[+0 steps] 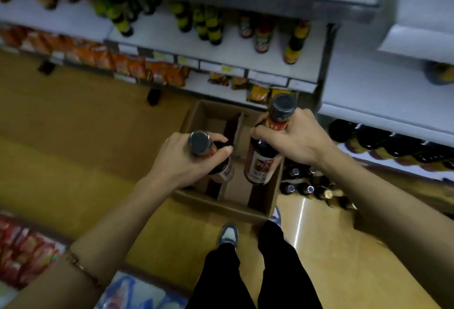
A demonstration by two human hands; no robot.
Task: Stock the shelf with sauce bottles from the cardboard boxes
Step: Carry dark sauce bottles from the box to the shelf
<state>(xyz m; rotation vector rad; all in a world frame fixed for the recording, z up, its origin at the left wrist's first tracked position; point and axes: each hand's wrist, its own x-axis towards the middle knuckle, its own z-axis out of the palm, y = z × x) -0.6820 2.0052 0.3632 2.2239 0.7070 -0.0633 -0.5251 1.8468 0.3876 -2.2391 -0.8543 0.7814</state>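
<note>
left hand (186, 158) grips bottle (221, 168) | right hand (294, 136) grips second bottle (264, 161)

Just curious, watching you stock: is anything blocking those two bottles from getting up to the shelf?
Nothing visible. Left hand and right hand each hold a bottle above the box; open space lies between them and the shelf.

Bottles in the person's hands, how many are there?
2. The left hand grips one bottle over the cardboard box; the right hand grips the other bottle.
</note>
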